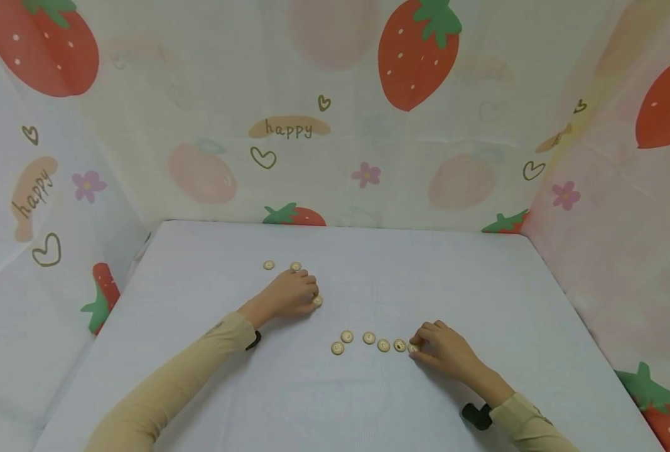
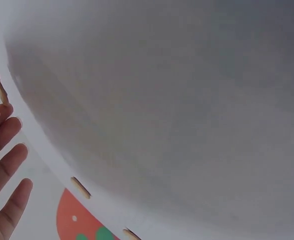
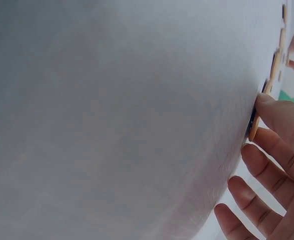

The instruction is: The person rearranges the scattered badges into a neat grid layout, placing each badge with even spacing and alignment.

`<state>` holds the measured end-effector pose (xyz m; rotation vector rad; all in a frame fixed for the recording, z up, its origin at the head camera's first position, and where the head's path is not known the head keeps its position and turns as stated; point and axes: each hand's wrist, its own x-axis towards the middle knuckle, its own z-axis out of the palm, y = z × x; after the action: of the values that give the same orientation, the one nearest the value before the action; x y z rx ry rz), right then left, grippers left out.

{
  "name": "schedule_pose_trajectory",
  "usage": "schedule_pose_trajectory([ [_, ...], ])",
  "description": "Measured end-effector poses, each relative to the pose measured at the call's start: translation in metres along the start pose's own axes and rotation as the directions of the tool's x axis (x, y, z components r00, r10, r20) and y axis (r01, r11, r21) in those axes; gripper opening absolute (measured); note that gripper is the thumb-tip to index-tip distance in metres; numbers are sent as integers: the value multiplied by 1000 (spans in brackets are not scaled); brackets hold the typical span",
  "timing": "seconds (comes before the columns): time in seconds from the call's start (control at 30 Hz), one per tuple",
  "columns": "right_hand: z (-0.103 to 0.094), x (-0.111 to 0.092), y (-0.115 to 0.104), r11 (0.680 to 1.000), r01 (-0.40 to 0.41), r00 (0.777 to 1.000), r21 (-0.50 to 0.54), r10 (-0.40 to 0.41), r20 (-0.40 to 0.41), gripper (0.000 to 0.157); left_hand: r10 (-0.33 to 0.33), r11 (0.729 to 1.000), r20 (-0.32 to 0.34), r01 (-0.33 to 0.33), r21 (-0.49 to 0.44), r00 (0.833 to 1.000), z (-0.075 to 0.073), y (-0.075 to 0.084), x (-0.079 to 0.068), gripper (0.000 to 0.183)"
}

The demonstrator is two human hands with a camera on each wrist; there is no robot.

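My left hand (image 1: 292, 294) is over the table left of centre and pinches a small round wooden disc (image 1: 318, 302) between thumb and forefinger. In the left wrist view that disc shows edge-on, its other fingers spread below. Just beyond the left hand lies another wooden disc (image 1: 296, 266), with one more disc (image 1: 269, 265) to its left. My right hand (image 1: 446, 351) holds a disc (image 3: 255, 126) between thumb and forefinger, at the right end of an uneven row. Beside it in the row lies a disc with a dark mark (image 1: 399, 345).
More discs in the row run leftward, among them a disc (image 1: 369, 338) and a disc (image 1: 337, 348) at the left end. They lie on a white-covered table (image 1: 289, 402). Strawberry-printed cloth (image 1: 335, 169) hangs behind and at both sides. A black wrist strap piece (image 1: 477, 415) is by the right sleeve.
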<state>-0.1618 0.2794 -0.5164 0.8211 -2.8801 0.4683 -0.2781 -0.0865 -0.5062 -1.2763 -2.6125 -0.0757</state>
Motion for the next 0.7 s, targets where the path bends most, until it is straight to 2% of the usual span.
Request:
schedule_pose_trajectory([
  [0.13,-1,0,-1,1000,-9,1000,0,9,3,19,-28,1000,3,28,5,1000,1,-3,3,19],
  [0.33,-1,0,-1,1000,-15,1000,-7,15,10,19,-68,997,20,69,-34,997,0,-6,7,18],
  [0.7,-1,0,-2,1000,-12,1000,-2,12,5,19,-106,994,-3,106,-27,994,5,-19,18,18],
])
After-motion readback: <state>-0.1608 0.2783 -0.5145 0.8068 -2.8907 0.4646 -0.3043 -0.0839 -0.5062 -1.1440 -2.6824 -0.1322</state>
